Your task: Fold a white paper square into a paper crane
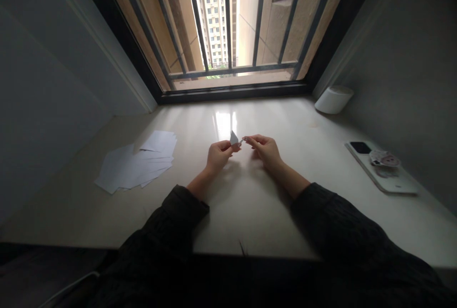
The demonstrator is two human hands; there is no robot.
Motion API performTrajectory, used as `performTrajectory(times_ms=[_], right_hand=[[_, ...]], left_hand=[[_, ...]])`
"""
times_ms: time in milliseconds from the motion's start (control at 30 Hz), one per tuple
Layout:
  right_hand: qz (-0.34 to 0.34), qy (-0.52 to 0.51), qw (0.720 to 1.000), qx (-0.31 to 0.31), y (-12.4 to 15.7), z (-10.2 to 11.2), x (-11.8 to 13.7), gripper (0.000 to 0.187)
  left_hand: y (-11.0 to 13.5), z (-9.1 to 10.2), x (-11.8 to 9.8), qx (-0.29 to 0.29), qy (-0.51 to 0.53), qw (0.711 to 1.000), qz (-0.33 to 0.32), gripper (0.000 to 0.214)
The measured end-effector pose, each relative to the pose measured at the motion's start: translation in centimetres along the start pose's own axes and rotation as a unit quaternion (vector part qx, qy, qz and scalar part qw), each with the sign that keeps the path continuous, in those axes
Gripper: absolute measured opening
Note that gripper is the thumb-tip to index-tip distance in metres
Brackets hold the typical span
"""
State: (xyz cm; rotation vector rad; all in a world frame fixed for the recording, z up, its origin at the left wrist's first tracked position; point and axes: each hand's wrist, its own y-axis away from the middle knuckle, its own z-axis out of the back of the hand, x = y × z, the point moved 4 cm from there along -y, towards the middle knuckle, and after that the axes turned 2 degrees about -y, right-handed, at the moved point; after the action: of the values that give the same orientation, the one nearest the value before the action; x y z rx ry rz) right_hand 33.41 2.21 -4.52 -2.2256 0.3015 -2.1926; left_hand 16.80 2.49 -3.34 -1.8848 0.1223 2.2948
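Note:
A small folded piece of white paper (234, 138) is held up over the middle of a pale desk (250, 203). My left hand (218, 154) pinches its left side with thumb and fingers closed. My right hand (264, 148) pinches the right tip of the same piece, fingers curled together. Both hands hover just above the desk surface, wrists resting low, dark sleeves behind them.
A fanned stack of white paper sheets (137, 161) lies at the left. A white phone (380, 171) with a round sticker grip lies at the right edge. A white roll (333, 99) stands at the back right corner by the barred window (228, 27).

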Motion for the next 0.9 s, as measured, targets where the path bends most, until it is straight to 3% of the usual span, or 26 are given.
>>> performTrajectory(times_ms=[167, 533, 900], right_hand=[[-0.005, -0.036, 0.999, 0.011, 0.1, -0.2, 0.1, 0.028], [0.078, -0.027, 0.997, -0.009, 0.1, 0.1, 0.9, 0.021], [0.055, -0.047, 0.997, -0.024, 0.5, -0.1, 1.1, 0.023]], left_hand=[[0.0, -0.1, 0.1, 0.015, 0.006, 1.0, 0.002, 0.037], [-0.1, -0.1, 0.1, 0.032, 0.016, 0.999, 0.011, 0.037], [0.1, -0.2, 0.0, 0.035, 0.026, 0.999, 0.023, 0.039]])
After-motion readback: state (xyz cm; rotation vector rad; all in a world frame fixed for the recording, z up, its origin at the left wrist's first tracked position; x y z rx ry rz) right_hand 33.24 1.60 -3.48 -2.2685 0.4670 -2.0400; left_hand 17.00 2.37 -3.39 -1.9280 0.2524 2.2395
